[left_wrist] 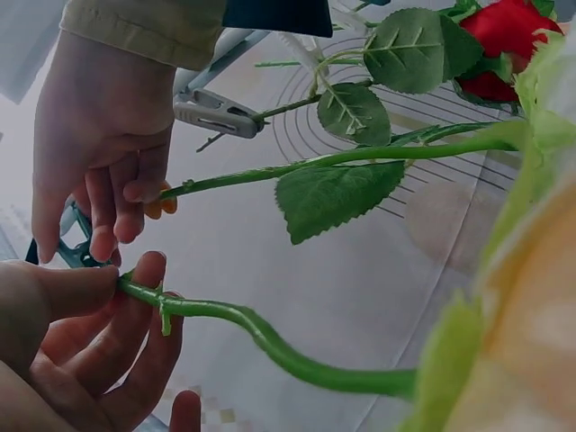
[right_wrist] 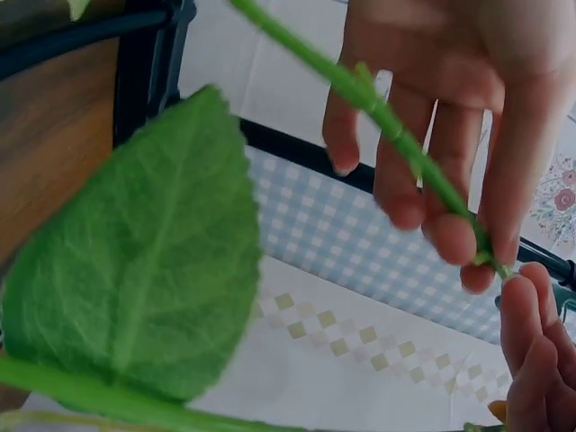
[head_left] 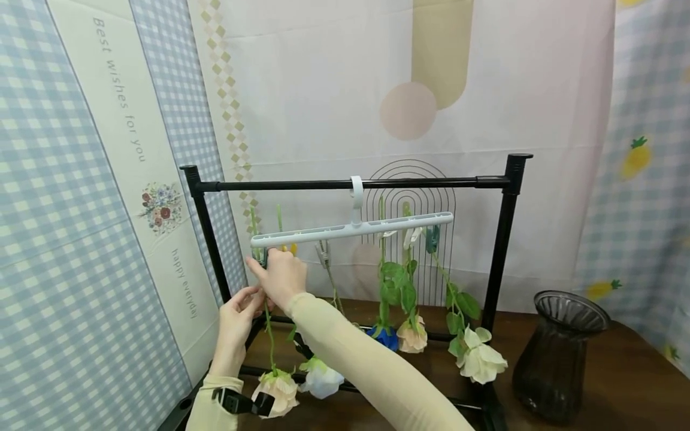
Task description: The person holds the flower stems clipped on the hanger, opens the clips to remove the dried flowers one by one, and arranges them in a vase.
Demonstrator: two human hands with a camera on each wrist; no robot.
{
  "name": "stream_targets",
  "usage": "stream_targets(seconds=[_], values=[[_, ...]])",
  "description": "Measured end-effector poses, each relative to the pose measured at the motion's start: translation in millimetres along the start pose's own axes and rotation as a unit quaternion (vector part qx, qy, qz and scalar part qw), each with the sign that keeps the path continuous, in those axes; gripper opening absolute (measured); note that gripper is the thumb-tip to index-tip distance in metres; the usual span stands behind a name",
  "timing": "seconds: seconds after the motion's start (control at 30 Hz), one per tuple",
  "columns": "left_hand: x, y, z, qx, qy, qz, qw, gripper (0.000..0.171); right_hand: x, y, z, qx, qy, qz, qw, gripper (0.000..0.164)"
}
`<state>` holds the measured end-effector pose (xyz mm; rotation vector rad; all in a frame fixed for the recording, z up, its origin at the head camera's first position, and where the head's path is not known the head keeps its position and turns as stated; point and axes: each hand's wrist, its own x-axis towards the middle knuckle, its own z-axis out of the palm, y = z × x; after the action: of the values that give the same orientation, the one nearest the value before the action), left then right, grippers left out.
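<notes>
My left hand (head_left: 237, 317) pinches the green stem (left_wrist: 216, 308) of a peach artificial rose (head_left: 276, 392) near its tip, between thumb and fingers. The bloom hangs head down below. Just above, my right hand (head_left: 284, 276) grips a dark green clip (left_wrist: 76, 241) under the left end of a white hanger (head_left: 307, 234). That stem tip lies right at the clip, partly hidden by fingers. Close beside it, a yellow clip (head_left: 293, 248) holds another stem (left_wrist: 261, 174), and a pale bluish-white rose (head_left: 321, 378) hangs near the peach one.
The hanger hooks over a black rack (head_left: 302, 185) and tilts down leftward. On its right side hang a blue rose (head_left: 384, 338), a peach rose (head_left: 412, 335) and a white rose (head_left: 481, 356). A grey clip (head_left: 323, 252) hangs mid-left. A dark glass vase (head_left: 555, 359) stands right.
</notes>
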<state>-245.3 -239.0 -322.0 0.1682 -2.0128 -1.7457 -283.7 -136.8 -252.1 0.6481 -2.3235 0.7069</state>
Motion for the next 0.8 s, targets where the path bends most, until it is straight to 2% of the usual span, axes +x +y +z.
stream_targets(seconds=[0.13,0.37,0.57,0.67,0.8], values=[[-1.9,0.3,0.6,-0.002,0.010,0.007,0.9999,0.037,1,0,1,-0.007,0.014,-0.005,1.000,0.046],[-2.2,-1.0,1.1,-0.007,0.029,0.019,0.9994,0.039,1,-1,0,0.050,-0.005,0.019,0.999,0.046],[-2.8,-7.5,-5.0,-0.040,0.052,0.015,0.9977,0.037,0,-5,-2,0.046,-0.014,0.014,0.999,0.046],[-4.5,-8.3,-7.0,-0.076,0.088,0.041,0.9924,0.032,0,-7,-3,0.034,-0.024,0.018,0.999,0.045],[-11.5,-4.3,-6.0,-0.101,0.130,0.116,0.9795,0.025,-1,-9,-7,0.050,-0.039,0.023,0.998,0.044]])
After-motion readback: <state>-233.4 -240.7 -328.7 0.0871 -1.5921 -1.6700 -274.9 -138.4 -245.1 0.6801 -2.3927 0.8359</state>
